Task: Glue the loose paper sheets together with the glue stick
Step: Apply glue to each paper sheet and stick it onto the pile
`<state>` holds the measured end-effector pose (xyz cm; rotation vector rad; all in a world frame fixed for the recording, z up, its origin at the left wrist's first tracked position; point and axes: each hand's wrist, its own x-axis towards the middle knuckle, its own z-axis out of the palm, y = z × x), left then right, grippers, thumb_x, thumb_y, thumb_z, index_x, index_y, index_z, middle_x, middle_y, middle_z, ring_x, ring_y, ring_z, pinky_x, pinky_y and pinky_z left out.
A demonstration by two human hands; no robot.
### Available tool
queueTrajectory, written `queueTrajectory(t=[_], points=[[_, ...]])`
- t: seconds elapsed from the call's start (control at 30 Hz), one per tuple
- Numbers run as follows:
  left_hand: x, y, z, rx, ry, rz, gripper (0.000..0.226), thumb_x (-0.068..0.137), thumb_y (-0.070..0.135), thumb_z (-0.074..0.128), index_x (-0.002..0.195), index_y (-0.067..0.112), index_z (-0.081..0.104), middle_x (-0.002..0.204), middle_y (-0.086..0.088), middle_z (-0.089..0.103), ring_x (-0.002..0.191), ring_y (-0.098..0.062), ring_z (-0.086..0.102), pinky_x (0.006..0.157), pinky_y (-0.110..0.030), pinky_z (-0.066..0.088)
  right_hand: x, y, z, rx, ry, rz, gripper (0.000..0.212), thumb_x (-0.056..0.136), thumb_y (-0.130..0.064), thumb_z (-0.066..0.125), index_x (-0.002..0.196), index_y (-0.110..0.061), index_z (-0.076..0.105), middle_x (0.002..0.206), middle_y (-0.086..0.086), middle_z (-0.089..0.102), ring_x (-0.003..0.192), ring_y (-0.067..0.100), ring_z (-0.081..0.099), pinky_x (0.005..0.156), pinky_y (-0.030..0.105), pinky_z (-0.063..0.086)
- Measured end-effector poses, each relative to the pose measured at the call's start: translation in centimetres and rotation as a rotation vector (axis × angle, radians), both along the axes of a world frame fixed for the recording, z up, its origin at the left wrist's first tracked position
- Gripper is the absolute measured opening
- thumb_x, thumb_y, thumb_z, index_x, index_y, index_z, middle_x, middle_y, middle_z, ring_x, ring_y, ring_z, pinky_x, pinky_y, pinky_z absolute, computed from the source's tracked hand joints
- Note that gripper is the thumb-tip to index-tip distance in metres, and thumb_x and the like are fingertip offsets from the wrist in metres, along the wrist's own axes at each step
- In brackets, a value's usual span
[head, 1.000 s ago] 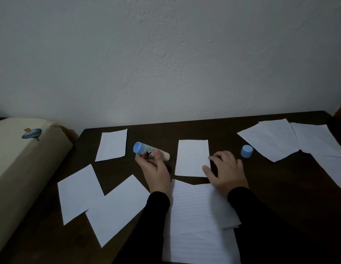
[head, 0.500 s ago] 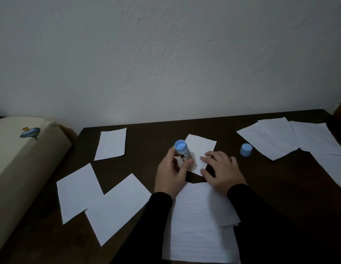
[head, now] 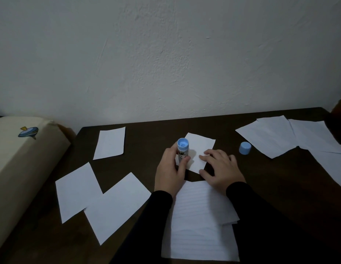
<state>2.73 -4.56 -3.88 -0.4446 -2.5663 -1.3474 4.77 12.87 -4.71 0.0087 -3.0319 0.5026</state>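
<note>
My left hand point(head: 169, 170) grips an uncapped glue stick point(head: 183, 150), held upright with its blue base up and its tip down on a small white paper sheet point(head: 201, 144) in the middle of the dark table point(head: 280, 187). My right hand point(head: 221, 168) rests on that sheet's right part, fingers spread flat, pinning it down. The glue stick's blue cap point(head: 245, 148) stands on the table to the right of my right hand. A lined sheet stack point(head: 200, 225) lies under my forearms near the front edge.
Three loose white sheets lie left: one at the back point(head: 110, 142), two overlapping point(head: 78, 191) point(head: 116, 204). Several larger sheets point(head: 276, 137) fan out at the back right. A beige padded object point(head: 19, 159) with a sticker borders the table's left. A plaster wall rises behind.
My left hand swung the glue stick from lying sideways at the left to upright over the small sheet. The sheet has turned at an angle under my right hand.
</note>
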Motion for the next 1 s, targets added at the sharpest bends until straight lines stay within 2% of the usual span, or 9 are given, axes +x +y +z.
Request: queueTrajectory(t=[0.13,0.4,0.47,0.53,0.63,0.7,0.8,0.9,1.0], points=[[-0.3,0.1,-0.2,0.061,-0.022,0.108,0.044,0.095,0.03,0.057,0.138,0.026,0.045,0.112,0.011,0.053,0.102,0.0,0.052,0.084,-0.012,0.042,0.1,0.1,0.1,-0.003,0.006,0.003,0.051,0.09,-0.05,0.048,0.138,-0.035,0.044,0.146,-0.013,0.033,0.136,0.009,0.022,0.111,0.041,0.016],[-0.7,0.1,-0.1,0.173,-0.092,0.265,0.045,0.096,0.029,0.056,0.139,0.028,0.042,0.113,0.011,0.049,0.102,-0.003,0.053,0.081,-0.013,0.04,0.0,0.4,0.2,-0.036,-0.004,0.025,0.051,0.09,-0.049,0.05,0.138,-0.035,0.045,0.145,-0.014,0.033,0.136,0.008,0.021,0.11,0.04,0.014],[-0.7,0.0,0.2,0.336,-0.146,0.302,0.049,0.096,0.025,0.056,0.142,0.027,0.039,0.117,0.014,0.049,0.102,0.001,0.052,0.077,-0.007,0.039,0.0,0.4,0.2,-0.041,-0.001,0.023,0.05,0.09,-0.049,0.05,0.138,-0.035,0.045,0.145,-0.014,0.033,0.136,0.008,0.021,0.11,0.04,0.014],[-0.7,-0.5,0.4,0.571,-0.151,0.383,0.061,0.097,0.023,0.056,0.149,0.028,0.026,0.117,0.009,0.055,0.102,0.0,0.056,0.073,-0.003,0.041,0.1,0.3,0.2,-0.039,0.009,0.019,0.05,0.09,-0.049,0.05,0.138,-0.035,0.046,0.144,-0.014,0.034,0.136,0.008,0.021,0.11,0.039,0.015],[-0.9,-1.3,0.6,0.82,-0.136,0.506,0.075,0.098,0.02,0.055,0.15,0.04,0.005,0.103,0.001,0.061,0.088,-0.003,0.064,0.071,-0.013,0.048,0.2,0.3,0.2,-0.045,0.018,0.013,0.049,0.089,-0.047,0.051,0.137,-0.034,0.047,0.143,-0.014,0.035,0.135,0.008,0.022,0.111,0.041,0.015],[-0.8,-1.3,0.7,0.837,-0.157,0.522,0.064,0.099,0.022,0.053,0.145,0.044,0.014,0.102,-0.002,0.064,0.087,-0.007,0.066,0.072,-0.017,0.049,0.2,0.3,0.2,-0.059,0.022,0.004,0.049,0.088,-0.045,0.054,0.134,-0.031,0.049,0.141,-0.012,0.037,0.135,0.009,0.025,0.112,0.04,0.016],[-0.9,-1.1,0.6,0.779,-0.164,0.456,0.031,0.102,0.031,0.045,0.131,0.042,0.043,0.118,0.007,0.058,0.095,0.003,0.059,0.072,-0.012,0.046,0.2,0.5,-0.1,-0.082,0.075,-0.022,0.046,0.082,-0.044,0.06,0.125,-0.026,0.055,0.132,-0.008,0.042,0.13,0.011,0.031,0.105,0.033,0.022],[-0.7,-1.0,0.8,0.805,-0.186,0.396,0.034,0.103,0.041,0.036,0.134,0.039,0.05,0.124,0.008,0.057,0.103,-0.003,0.06,0.077,-0.012,0.047,0.5,0.4,-0.1,-0.185,0.121,-0.04,0.048,0.075,-0.051,0.054,0.112,-0.021,0.061,0.129,-0.006,0.044,0.13,0.013,0.033,0.101,0.033,0.024],[-0.6,-0.8,0.9,0.869,-0.235,0.345,0.037,0.105,0.033,0.035,0.14,0.032,0.046,0.117,0.002,0.067,0.097,-0.019,0.069,0.078,-0.022,0.05,0.5,0.5,0.0,-0.304,0.092,-0.041,0.052,0.073,-0.051,0.044,0.112,-0.022,0.062,0.142,-0.007,0.042,0.141,0.011,0.021,0.112,0.039,0.012]])
